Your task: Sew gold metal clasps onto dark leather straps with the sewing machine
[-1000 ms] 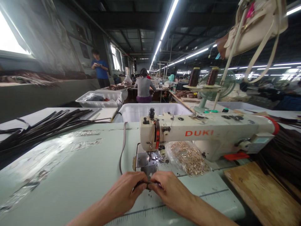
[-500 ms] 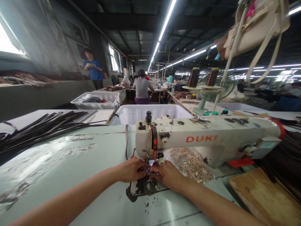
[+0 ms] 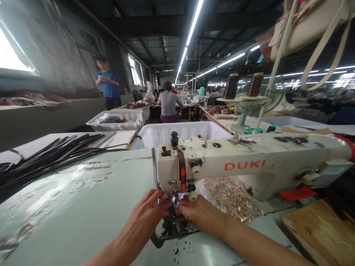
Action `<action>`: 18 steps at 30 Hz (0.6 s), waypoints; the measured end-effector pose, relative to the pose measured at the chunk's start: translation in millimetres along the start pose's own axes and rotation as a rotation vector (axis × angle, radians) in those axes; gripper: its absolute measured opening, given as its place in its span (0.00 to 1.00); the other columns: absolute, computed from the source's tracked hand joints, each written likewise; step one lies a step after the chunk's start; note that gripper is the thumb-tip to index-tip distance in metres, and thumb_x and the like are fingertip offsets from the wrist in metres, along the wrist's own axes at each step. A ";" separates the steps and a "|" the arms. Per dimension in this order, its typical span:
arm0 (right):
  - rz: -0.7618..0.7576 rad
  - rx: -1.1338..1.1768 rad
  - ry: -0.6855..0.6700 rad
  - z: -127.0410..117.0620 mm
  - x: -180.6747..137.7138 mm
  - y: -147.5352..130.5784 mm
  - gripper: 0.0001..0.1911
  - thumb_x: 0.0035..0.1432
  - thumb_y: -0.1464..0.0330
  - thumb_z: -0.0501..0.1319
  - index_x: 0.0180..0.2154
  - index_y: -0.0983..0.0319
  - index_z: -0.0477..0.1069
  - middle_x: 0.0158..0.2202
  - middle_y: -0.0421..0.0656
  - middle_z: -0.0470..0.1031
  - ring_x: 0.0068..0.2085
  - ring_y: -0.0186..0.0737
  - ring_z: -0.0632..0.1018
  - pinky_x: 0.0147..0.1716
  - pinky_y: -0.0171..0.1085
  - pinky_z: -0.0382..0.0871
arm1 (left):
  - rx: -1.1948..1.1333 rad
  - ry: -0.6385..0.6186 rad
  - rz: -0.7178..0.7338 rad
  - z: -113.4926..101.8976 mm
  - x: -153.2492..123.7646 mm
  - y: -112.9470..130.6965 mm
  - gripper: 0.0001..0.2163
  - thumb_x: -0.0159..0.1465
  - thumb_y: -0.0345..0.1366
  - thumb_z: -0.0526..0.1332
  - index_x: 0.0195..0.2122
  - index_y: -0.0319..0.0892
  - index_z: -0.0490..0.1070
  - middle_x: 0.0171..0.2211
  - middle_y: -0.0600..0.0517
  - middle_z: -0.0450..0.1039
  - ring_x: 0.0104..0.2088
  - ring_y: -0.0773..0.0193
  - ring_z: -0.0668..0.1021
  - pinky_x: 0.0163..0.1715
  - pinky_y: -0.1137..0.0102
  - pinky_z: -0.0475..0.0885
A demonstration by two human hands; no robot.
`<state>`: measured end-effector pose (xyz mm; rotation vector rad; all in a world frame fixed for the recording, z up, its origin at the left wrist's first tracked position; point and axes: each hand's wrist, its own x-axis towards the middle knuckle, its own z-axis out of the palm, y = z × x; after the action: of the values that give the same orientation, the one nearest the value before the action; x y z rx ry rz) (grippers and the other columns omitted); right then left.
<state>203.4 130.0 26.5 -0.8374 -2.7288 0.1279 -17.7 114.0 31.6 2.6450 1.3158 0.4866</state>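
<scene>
Because the left hand and the right hand come close together below the needle end of the DUKI-lettered sewing machine, they hide what lies between them. Their fingers bend inward as if pinching something small, but what either one grasps, if anything, I cannot tell; such closeness suggests fine control at the needle. Just nearer than the fingertips, a dark bed plate shows on the tabletop. Beside the tabletop's right edge lies a wooden board. A clear plastic bag of gold-coloured metal fittings sits under the machine's arm, presumably tucked there for easy reach. From the tabletop's far edge a narrow strap runs toward the left hand, where its lower end is lost from sight. Past the far left corner, dark straps lie lengthwise on an adjoining table, probably to limit tangling. Beyond the far edge stands a white plastic tub. Two thread cones stand upright on a raised holder, likely so thread unwinds freely; a green fan is behind. Farther off are a seated person in grey and a standing person in blue.
</scene>
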 end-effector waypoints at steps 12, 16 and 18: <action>0.136 -0.055 0.088 22.3 -5.0 -10.4 0.07 0.58 0.76 0.60 0.38 0.62 0.71 0.37 0.42 0.78 0.34 0.42 0.77 0.28 0.36 0.65 | 0.325 0.229 0.539 21.8 -1.4 -25.0 0.18 0.73 0.33 0.40 0.51 0.39 0.67 0.42 0.46 0.77 0.44 0.57 0.78 0.42 0.70 0.75; 0.190 -0.127 0.128 28.5 -3.0 -9.7 0.07 0.55 0.77 0.62 0.37 0.62 0.70 0.36 0.42 0.78 0.31 0.41 0.76 0.24 0.37 0.61 | 0.315 0.166 0.574 9.9 14.3 -30.5 0.17 0.73 0.32 0.40 0.50 0.39 0.67 0.41 0.46 0.77 0.43 0.59 0.79 0.42 0.70 0.75; 0.208 -0.168 0.152 31.1 -1.5 -8.7 0.08 0.53 0.78 0.63 0.36 0.62 0.70 0.34 0.43 0.78 0.31 0.43 0.77 0.23 0.37 0.60 | 0.270 0.160 0.583 6.5 21.3 -32.2 0.16 0.73 0.32 0.42 0.50 0.39 0.68 0.41 0.47 0.77 0.40 0.60 0.79 0.42 0.70 0.75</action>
<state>190.8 121.9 -2.2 -1.1285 -2.5311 -0.1203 -27.5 150.6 21.5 3.2739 0.6497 0.6351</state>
